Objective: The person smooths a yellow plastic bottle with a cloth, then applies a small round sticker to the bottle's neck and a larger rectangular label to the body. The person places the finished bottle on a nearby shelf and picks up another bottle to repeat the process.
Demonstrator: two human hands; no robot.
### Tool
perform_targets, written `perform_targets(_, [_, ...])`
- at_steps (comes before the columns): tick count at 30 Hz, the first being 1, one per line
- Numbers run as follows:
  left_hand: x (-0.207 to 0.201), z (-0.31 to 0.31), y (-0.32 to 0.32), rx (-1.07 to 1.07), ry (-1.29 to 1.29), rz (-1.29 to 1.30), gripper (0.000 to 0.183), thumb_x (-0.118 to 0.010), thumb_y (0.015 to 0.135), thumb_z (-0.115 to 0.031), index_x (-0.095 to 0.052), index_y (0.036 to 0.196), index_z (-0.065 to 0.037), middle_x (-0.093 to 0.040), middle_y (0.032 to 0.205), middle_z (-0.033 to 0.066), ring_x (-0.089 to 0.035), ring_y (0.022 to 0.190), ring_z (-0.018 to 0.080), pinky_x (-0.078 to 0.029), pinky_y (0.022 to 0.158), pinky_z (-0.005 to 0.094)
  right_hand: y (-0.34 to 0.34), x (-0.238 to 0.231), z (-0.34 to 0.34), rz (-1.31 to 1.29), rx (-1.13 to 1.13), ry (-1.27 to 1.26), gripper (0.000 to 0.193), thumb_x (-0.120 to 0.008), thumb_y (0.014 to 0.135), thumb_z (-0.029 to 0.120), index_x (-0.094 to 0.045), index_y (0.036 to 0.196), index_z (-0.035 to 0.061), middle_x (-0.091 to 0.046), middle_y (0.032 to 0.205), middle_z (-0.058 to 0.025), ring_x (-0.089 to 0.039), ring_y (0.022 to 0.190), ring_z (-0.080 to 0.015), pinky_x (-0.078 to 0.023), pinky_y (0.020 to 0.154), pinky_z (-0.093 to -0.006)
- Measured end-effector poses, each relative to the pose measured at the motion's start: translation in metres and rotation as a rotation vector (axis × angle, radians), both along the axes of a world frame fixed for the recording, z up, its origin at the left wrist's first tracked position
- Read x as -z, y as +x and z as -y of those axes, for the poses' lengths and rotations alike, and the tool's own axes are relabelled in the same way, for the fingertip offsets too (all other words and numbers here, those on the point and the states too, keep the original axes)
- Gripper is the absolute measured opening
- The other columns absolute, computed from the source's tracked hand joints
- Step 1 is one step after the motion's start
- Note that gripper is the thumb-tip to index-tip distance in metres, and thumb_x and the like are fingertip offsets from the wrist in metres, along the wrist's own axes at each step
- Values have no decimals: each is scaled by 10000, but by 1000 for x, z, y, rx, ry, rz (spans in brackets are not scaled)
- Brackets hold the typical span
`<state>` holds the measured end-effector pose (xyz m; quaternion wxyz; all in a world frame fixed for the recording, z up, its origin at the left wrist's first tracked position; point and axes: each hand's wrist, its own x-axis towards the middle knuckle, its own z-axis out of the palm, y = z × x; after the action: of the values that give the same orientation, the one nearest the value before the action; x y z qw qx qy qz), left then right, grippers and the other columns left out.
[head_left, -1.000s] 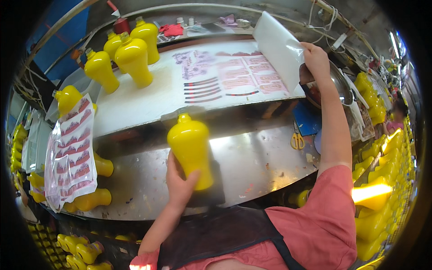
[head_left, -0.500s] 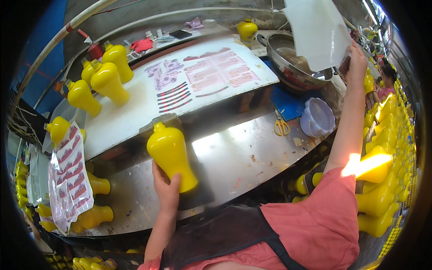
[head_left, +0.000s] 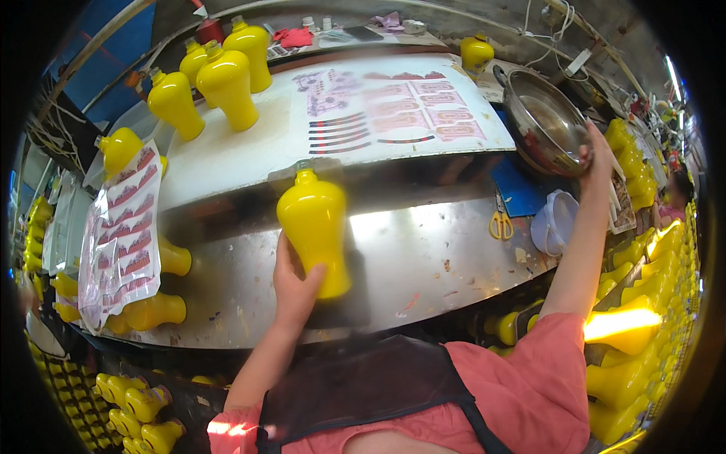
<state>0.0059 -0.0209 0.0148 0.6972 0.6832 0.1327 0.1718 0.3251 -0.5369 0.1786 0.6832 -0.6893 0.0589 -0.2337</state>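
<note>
A glossy yellow bottle (head_left: 312,227), broad at the shoulder with a narrow neck, stands near the work table's far step. My left hand (head_left: 296,281) grips its lower part, thumb across the front and fingers round the left side. At the right, my right hand (head_left: 596,155) is at the rim of a wide metal pan (head_left: 522,140). Its fingers are partly hidden and small, so what they hold, if anything, does not show. On the raised white board (head_left: 280,163) lie wet-looking printed decals (head_left: 423,106) and dark striped strips (head_left: 338,134).
Several yellow bottles (head_left: 227,83) stand at the board's left end. A printed decal sheet (head_left: 125,234) hangs over bottles at the left. Yellow-handled scissors (head_left: 501,224) and a pale bucket (head_left: 556,219) lie right of the metal tabletop (head_left: 393,265). Stacked yellow bottles (head_left: 628,378) fill the right side.
The white sheet raised by my right hand is out of sight, and that hand has come down to the pan's rim. My left hand still grips the bottle. The view has shifted.
</note>
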Motion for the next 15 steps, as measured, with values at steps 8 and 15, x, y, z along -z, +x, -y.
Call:
perform_targets(8, [5,1,3,44,-8,25,891,-729,850,-97,-248,1589,28,-494,1481,205,-505,1376,298,-432,1136,426,-61,12,-210,-148,-573,-322,299,-607,1059,283,-685,1190,26,-666,765,-15,-415,419,-22,-282,371,-203])
perform_targets(15, [4,-4,-24,-43,39,124,829,-725,964,-284,-263,1607,-38,-475,1464,196,-531,1309,292,-473,1080,405,-126,6,-320,-162,-911,-240,475,-448,1117,390,-693,1179,-13,-736,978,-121,-416,466,-37,-324,431,-196])
